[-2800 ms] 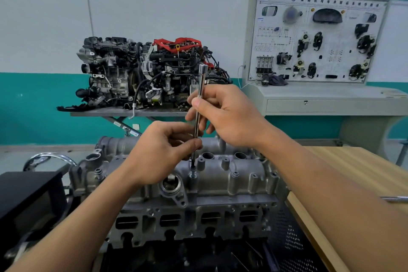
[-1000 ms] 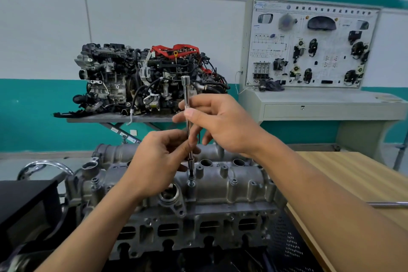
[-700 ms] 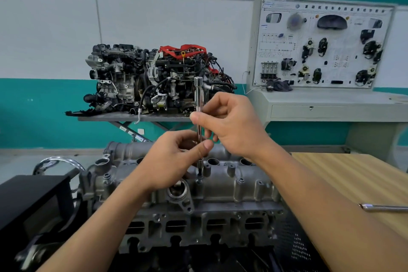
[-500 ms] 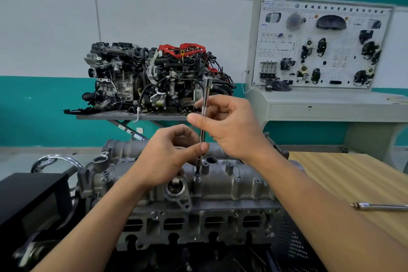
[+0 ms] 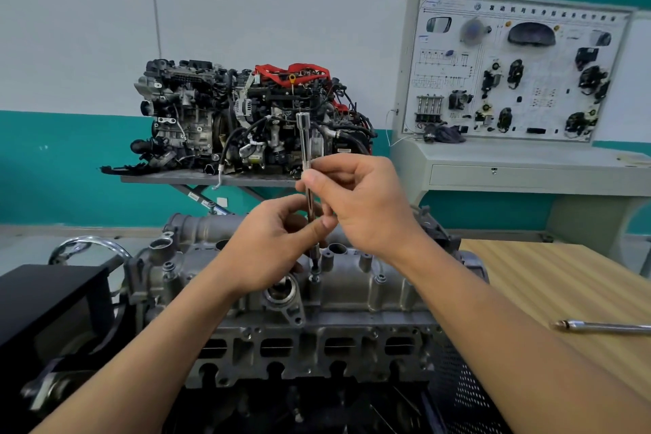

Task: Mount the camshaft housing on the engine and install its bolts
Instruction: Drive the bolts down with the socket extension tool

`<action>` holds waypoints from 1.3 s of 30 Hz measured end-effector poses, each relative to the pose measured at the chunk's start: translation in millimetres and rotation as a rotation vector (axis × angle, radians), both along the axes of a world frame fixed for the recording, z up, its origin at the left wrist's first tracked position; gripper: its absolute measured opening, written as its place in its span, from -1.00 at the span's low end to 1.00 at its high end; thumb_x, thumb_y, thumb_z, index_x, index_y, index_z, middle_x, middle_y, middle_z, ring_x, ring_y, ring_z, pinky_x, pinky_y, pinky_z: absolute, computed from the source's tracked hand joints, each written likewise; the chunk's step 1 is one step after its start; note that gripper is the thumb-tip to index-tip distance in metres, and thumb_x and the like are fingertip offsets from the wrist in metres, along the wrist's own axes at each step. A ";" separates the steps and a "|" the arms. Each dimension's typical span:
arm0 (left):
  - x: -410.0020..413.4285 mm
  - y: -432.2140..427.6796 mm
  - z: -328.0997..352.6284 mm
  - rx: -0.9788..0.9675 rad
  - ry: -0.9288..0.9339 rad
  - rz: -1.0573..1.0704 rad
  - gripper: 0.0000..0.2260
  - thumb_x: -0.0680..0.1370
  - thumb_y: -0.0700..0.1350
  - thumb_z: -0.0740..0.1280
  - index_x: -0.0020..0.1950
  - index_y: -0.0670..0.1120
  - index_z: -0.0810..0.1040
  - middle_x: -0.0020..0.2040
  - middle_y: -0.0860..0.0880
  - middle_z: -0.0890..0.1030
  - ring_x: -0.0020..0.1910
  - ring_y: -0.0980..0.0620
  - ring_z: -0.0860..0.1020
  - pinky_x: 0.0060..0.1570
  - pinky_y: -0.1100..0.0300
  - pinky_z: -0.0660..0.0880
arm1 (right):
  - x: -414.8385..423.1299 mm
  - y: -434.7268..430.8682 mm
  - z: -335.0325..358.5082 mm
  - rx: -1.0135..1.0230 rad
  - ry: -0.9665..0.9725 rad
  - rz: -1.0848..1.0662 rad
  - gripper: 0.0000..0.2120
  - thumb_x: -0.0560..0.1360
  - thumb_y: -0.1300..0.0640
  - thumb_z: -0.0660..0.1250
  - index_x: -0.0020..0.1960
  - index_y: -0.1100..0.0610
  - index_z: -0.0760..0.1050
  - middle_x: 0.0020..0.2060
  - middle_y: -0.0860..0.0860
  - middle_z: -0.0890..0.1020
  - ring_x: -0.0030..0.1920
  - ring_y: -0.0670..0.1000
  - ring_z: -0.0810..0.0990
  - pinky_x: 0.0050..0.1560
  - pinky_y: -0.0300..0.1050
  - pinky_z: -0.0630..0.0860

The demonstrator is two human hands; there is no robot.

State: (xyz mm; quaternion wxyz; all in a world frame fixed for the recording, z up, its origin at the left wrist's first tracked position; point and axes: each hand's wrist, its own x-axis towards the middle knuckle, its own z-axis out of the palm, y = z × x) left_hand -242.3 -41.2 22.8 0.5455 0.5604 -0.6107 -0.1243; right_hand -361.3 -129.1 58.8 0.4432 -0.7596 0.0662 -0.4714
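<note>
The grey cast camshaft housing point(image 5: 352, 289) lies on top of the engine point(image 5: 317, 352) in front of me. A long chrome extension bar point(image 5: 303, 137) stands upright over a bolt point(image 5: 315, 271) near the housing's middle. My right hand point(image 5: 366, 208) pinches the bar's upper shaft between thumb and fingers. My left hand point(image 5: 271, 247) grips the bar lower down, just above the bolt. Other bolt bosses point(image 5: 379, 279) show along the housing's top.
A wooden table point(image 5: 549, 285) stands at the right with a chrome tool handle point(image 5: 606, 327) lying on it. A black box point(image 5: 45, 310) sits at the left. Behind are a second engine point(image 5: 246, 120) on a lift table and a wall training panel point(image 5: 510, 70).
Both hands have stayed on the upright bar over the same bolt; my fingers have shifted slightly around the shaft. The view has swayed a little.
</note>
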 end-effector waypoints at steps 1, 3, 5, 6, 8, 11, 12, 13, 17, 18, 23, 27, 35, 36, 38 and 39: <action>0.2 -0.5 -0.8 -0.014 0.005 0.017 -0.65 0.42 0.16 0.40 0.02 -0.09 0.59 -0.21 -0.20 0.70 -0.33 -0.17 0.61 -0.39 0.10 0.56 | 0.9 1.1 -1.4 -0.023 -0.033 -0.048 -0.95 0.48 0.26 0.47 -0.09 0.14 0.64 -0.26 0.02 0.72 -0.38 -0.08 0.63 -0.32 -0.25 0.59; 0.7 -1.2 -2.5 -0.037 0.005 0.054 -0.66 0.42 0.10 0.46 -0.01 -0.14 0.57 -0.28 -0.16 0.68 -0.40 0.01 0.57 -0.43 0.18 0.56 | 0.6 0.9 -2.4 -0.048 -0.080 -0.115 -0.88 0.41 0.23 0.55 -0.15 0.09 0.63 -0.30 0.02 0.70 -0.30 -0.10 0.65 -0.22 -0.23 0.63; 1.3 -2.1 -4.6 -0.056 0.014 0.073 -0.74 0.44 0.03 0.48 -0.12 -0.14 0.57 -0.33 -0.09 0.67 -0.41 0.08 0.57 -0.41 0.12 0.60 | -1.1 -0.9 -1.0 -0.036 -0.078 -0.137 -0.84 0.38 0.21 0.57 -0.09 0.11 0.63 -0.33 0.09 0.64 -0.33 -0.09 0.58 -0.24 -0.17 0.61; 1.7 -2.2 -5.5 -0.067 0.019 0.072 -0.77 0.43 0.03 0.49 -0.16 -0.13 0.58 -0.34 -0.06 0.67 -0.40 0.08 0.58 -0.40 0.10 0.62 | -2.2 -1.5 0.1 -0.037 -0.058 -0.143 -0.82 0.39 0.20 0.57 -0.05 0.14 0.63 -0.35 0.09 0.59 -0.35 -0.08 0.53 -0.27 -0.14 0.57; 3.0 -1.9 -6.2 -0.084 0.029 0.066 -0.80 0.42 0.01 0.48 -0.18 -0.12 0.62 -0.31 -0.06 0.69 -0.36 0.08 0.62 -0.39 0.12 0.62 | -3.5 -0.9 2.1 -0.065 -0.018 -0.138 -0.85 0.43 0.18 0.54 -0.03 0.18 0.65 -0.36 0.02 0.52 -0.36 -0.09 0.45 -0.29 -0.14 0.49; 5.9 -1.0 -7.3 -0.065 -0.010 0.038 -0.93 0.54 -0.12 0.42 -0.07 -0.12 0.66 -0.22 0.00 0.73 -0.25 0.14 0.68 -0.35 0.22 0.60 | -6.0 0.4 5.1 -0.109 0.052 -0.097 -0.90 0.53 0.13 0.43 -0.12 0.14 0.66 -0.37 -0.01 0.53 -0.38 -0.13 0.42 -0.32 -0.26 0.43; 6.4 -0.4 -6.9 -0.049 -0.025 0.031 -0.93 0.57 -0.15 0.39 -0.03 -0.09 0.67 -0.18 0.03 0.74 -0.21 0.17 0.69 -0.34 0.25 0.60 | -7.1 -0.1 6.7 -0.105 0.081 -0.079 -0.86 0.56 0.12 0.38 -0.10 0.15 0.65 -0.37 0.03 0.53 -0.38 -0.11 0.41 -0.37 -0.29 0.40; 6.7 -0.1 -6.6 -0.033 -0.040 0.028 -0.90 0.60 -0.17 0.36 0.00 -0.06 0.67 -0.15 0.05 0.75 -0.18 0.19 0.69 -0.32 0.27 0.60 | -7.8 -1.3 8.4 -0.092 0.106 -0.055 -0.84 0.59 0.13 0.33 -0.08 0.17 0.64 -0.34 0.11 0.56 -0.38 -0.07 0.42 -0.41 -0.29 0.39; 5.5 0.0 -5.5 0.006 -0.038 0.008 -0.90 0.60 -0.09 0.34 0.03 0.00 0.66 -0.12 0.04 0.74 -0.12 0.14 0.70 -0.34 0.23 0.60 | -7.6 -3.1 10.5 -0.078 0.108 -0.014 -0.89 0.58 0.23 0.33 -0.09 0.15 0.61 -0.14 0.26 0.69 -0.46 -0.06 0.49 -0.40 -0.14 0.51; 3.3 0.4 -4.5 -0.002 -0.026 0.006 -0.88 0.55 -0.01 0.37 0.01 0.00 0.66 -0.13 -0.01 0.74 -0.13 0.07 0.70 -0.35 0.20 0.61 | -6.9 -3.8 10.1 -0.076 0.088 -0.044 -0.91 0.55 0.21 0.39 -0.14 0.13 0.61 -0.22 0.17 0.70 -0.49 -0.11 0.49 -0.41 -0.19 0.50; 0.4 0.4 -5.9 -0.099 0.012 0.079 -0.78 0.37 0.04 0.51 -0.18 -0.10 0.64 -0.29 -0.12 0.69 -0.37 -0.10 0.60 -0.39 0.05 0.59 | -5.3 -10.5 7.4 -0.064 0.033 -0.167 -0.78 0.39 0.10 0.57 -0.26 0.08 0.53 -0.44 -0.08 0.57 -0.45 -0.13 0.49 -0.39 -0.22 0.48; 0.4 1.5 -6.4 -0.076 -0.012 0.089 -0.95 0.50 -0.13 0.47 -0.15 -0.08 0.65 -0.23 -0.08 0.72 -0.26 -0.09 0.67 -0.33 0.07 0.64 | -11.3 -4.7 11.3 -0.126 0.117 -0.094 -0.92 0.50 0.07 0.45 -0.08 0.06 0.61 -0.33 0.03 0.49 -0.34 -0.05 0.45 -0.32 -0.10 0.48; 2.8 2.0 -4.6 -0.001 -0.023 0.012 -0.90 0.57 -0.10 0.39 0.03 0.07 0.66 -0.11 -0.02 0.75 -0.12 0.12 0.69 -0.26 0.19 0.60 | -11.0 -0.4 18.3 -0.096 0.143 -0.071 -0.88 0.58 0.23 0.33 -0.11 0.20 0.60 -0.19 0.18 0.69 -0.47 -0.06 0.52 -0.44 -0.25 0.49; 2.0 2.1 -3.8 0.003 -0.008 0.002 -0.88 0.53 -0.04 0.43 0.06 0.07 0.66 -0.10 -0.11 0.74 -0.12 0.05 0.67 -0.19 0.13 0.58 | -10.0 -0.8 17.6 -0.090 0.125 -0.098 -0.90 0.54 0.20 0.40 -0.15 0.19 0.59 -0.26 0.16 0.68 -0.48 -0.06 0.53 -0.41 -0.19 0.54; 1.4 1.6 -3.2 0.001 0.014 -0.008 -0.76 0.43 0.07 0.46 0.06 0.05 0.66 -0.14 -0.12 0.74 -0.14 0.02 0.67 -0.10 0.17 0.57 | -8.5 -2.6 16.1 -0.075 0.089 -0.157 -0.84 0.46 0.14 0.51 -0.21 0.15 0.55 -0.29 0.20 0.66 -0.45 -0.03 0.53 -0.34 -0.08 0.56; 0.7 1.3 -2.6 -0.009 0.015 -0.001 -0.74 0.40 0.08 0.47 0.02 0.01 0.65 -0.17 -0.09 0.74 -0.18 0.06 0.67 -0.12 0.23 0.56 | -8.0 -3.4 15.9 -0.070 0.079 -0.177 -0.80 0.43 0.13 0.53 -0.23 0.14 0.53 -0.28 0.23 0.66 -0.44 -0.01 0.53 -0.33 -0.06 0.55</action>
